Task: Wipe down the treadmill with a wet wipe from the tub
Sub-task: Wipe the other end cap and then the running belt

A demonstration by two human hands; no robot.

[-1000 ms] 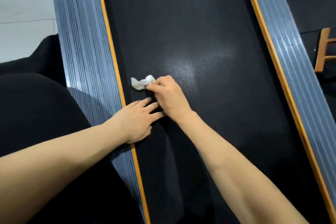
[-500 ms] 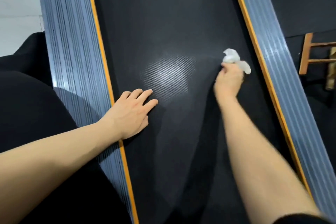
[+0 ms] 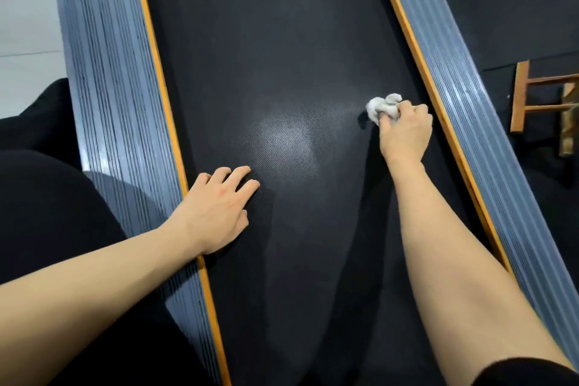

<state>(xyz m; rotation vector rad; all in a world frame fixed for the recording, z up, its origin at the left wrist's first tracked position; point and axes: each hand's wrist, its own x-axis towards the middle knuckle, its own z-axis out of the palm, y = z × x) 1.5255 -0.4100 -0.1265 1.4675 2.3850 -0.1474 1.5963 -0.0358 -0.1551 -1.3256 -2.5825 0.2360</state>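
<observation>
Head: right hand point(image 3: 404, 131) around wipe point(image 3: 380, 108)

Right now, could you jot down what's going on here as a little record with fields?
activity: wiping the treadmill belt
right hand: grips a crumpled white wet wipe on the belt, near the right orange edge strip
left hand: rests flat on the belt, fingers spread, beside the left orange edge strip
side rails: ribbed grey, left and right
wipe tub: not in view
background: wooden frame at far right
</observation>
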